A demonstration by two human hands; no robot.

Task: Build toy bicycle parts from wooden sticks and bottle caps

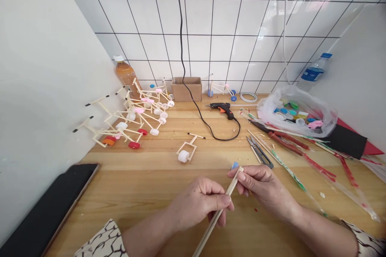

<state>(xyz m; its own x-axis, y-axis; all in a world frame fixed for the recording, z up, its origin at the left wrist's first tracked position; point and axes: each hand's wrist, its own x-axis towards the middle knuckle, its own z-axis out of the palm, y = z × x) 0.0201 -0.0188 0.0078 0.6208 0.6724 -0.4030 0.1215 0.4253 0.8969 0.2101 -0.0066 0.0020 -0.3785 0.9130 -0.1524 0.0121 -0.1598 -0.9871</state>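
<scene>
A bundle of pale wooden sticks (pixel 208 231) slants up from the bottom edge at the centre. My left hand (pixel 208 200) is closed round the bundle, thumb on top. At its upper end my right hand (pixel 256 180) pinches the stick tips between thumb and fingers. A small blue piece (pixel 235 165) lies just behind my right fingertips. Beyond my hands sits a small stick frame (pixel 190 148) with a white bottle cap (pixel 183 156) and a dark-tipped crossbar. Gray snips (pixel 262 154) lie behind my right hand.
Stick-and-cap models (pixel 132 120) crowd the back left near an orange drink bottle (pixel 126 74). A black glue gun (pixel 221 108) with its cord, a cardboard box (pixel 187 89), a bag of caps (pixel 297 114) and red-handled pliers (pixel 286 142) lie behind. A dark phone-like slab (pixel 51 213) is left.
</scene>
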